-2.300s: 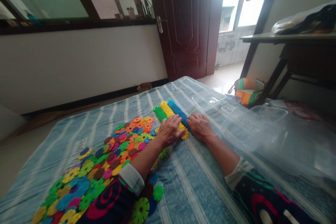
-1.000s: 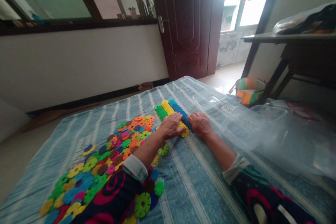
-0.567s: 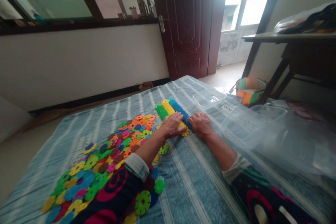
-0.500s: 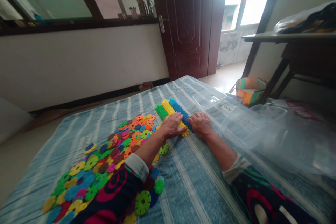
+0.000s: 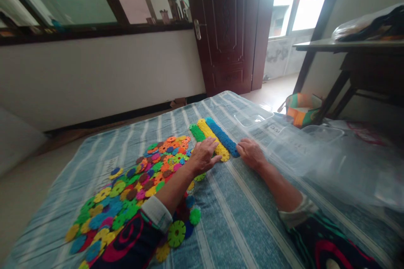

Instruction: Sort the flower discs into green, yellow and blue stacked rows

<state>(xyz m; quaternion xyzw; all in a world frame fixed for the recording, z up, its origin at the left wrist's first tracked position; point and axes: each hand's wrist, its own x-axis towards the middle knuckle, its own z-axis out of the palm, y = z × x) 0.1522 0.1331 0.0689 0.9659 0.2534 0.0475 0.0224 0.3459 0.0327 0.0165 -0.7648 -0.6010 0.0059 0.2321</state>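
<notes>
Three long rows of interlocked plastic snowflake discs lie side by side on the striped blue blanket (image 5: pixel 240 222): a green row (image 5: pixel 197 133), a yellow row (image 5: pixel 212 138) and a blue row (image 5: pixel 222 137). My left hand (image 5: pixel 203 157) lies open over the near end of the green row, its fingertips reaching the yellow row. My right hand (image 5: pixel 251 154) rests flat on the blanket, its fingertips by the near end of the blue row. A loose pile of multicoloured discs (image 5: pixel 139 187) spreads left of my left forearm, partly under my sleeve.
A transparent plastic box (image 5: pixel 303 147) and its lid (image 5: pixel 253 117) sit on the blanket to the right, on a plastic sheet. A dark wooden door (image 5: pixel 227 29) stands behind the bed. A table (image 5: pixel 347 44) and a striped bag (image 5: pixel 303 109) stand at the right.
My hands have moved apart. The right hand slid right, off the blue row, and the left hand drew back, showing more of the rows. The view shifted slightly.
</notes>
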